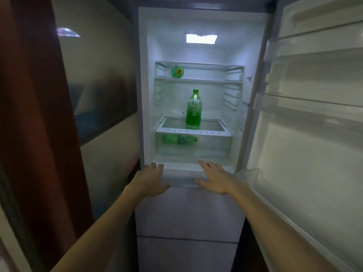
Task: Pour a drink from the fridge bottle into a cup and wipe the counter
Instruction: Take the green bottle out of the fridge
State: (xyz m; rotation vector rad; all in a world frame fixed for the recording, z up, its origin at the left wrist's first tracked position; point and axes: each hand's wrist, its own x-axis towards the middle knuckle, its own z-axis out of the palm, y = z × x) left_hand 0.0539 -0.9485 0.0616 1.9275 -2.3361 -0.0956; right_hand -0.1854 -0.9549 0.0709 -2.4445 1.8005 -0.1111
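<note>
Fridge [206, 54]: lit, door [314, 154] open rightward. Green bottle [193, 109] upright on glass shelf [172, 123]; second bottle [179, 139] lying in drawer [212, 148] below. Left hand [150, 179], right hand [215, 179]: fingers extended, empty, at bottom ledge.

Open fridge [151, 46], me in front.
Door [304, 144] stands out to my right. Upright bottle [194, 109] on the middle shelf [193, 132]; lying bottle [179, 139] in the drawer [212, 148] under it; round tub [177, 71] on the upper shelf [196, 79], left end. My left hand [150, 180] and right hand [215, 178] are side by side at the bottom front lip, below the drawer.
</note>
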